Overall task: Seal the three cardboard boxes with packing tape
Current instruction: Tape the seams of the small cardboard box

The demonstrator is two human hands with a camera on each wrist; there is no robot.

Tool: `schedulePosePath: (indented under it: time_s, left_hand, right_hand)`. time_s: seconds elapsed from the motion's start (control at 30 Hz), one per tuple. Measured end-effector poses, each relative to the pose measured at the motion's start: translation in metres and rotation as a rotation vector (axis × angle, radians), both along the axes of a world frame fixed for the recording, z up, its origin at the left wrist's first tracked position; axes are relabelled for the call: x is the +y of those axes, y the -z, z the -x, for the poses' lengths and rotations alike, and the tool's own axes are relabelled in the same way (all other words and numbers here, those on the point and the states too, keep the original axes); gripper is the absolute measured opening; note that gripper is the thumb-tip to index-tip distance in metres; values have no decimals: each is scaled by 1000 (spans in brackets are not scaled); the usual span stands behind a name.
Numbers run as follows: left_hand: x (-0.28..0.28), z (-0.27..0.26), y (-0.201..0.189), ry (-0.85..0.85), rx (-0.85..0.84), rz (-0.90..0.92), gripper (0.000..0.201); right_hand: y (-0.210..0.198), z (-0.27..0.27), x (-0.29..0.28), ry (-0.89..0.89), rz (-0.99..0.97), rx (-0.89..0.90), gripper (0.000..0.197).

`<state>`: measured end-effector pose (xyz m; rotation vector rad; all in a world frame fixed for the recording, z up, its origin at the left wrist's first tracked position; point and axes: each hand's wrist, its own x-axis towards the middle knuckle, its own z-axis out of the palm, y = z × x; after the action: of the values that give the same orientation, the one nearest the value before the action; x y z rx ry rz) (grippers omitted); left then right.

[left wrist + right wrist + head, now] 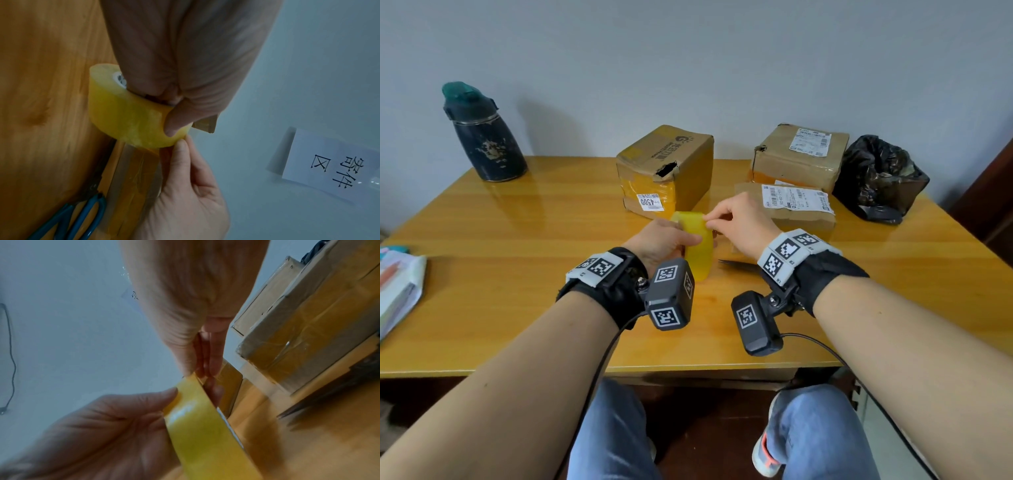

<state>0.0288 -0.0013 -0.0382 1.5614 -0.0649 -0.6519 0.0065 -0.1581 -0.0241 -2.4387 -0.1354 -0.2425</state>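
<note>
1. The left hand grips the yellow tape roll above the wooden table, thumb on its outer face; the right hand pinches at the roll's top edge.
2. Three cardboard boxes stand behind: a tall box just beyond the roll, a flat box beside the right hand, a labelled box behind that.
3. Blue-handled scissors lie under the right wrist.
4. A dark bottle stands far left, papers hang at the left edge, and a black bag crowds the right rear.
</note>
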Motion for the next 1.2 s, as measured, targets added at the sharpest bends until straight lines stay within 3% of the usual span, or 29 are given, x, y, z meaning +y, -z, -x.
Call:
schedulePosePath:
  time_s: [0.17, 0.43, 0.7, 0.83, 0.93, 1.2]
  left_hand:
    - [-4, 3, -2, 62, 19, 70, 26]
    - [-3, 2, 1, 67, 54, 109, 16]
    - [-10, 7, -3, 59, 31, 103, 34]
    - [-10, 4, -1, 50, 37, 115, 33]
    - [-12, 3, 0, 58, 30, 100, 30]
    - [-15, 2, 2, 92, 1, 53, 24]
  right_hand:
    - [-14, -3, -2, 37, -65, 78, 8]
    - [-20, -8, 4, 94, 0, 166, 11]
    - [-15, -11, 7, 66, 200, 272, 39]
    - [-10, -9, 1, 91, 103, 136, 11]
    - [-8, -6, 0, 70, 77, 135, 20]
    - [-20, -4, -4, 109, -6, 184, 7]
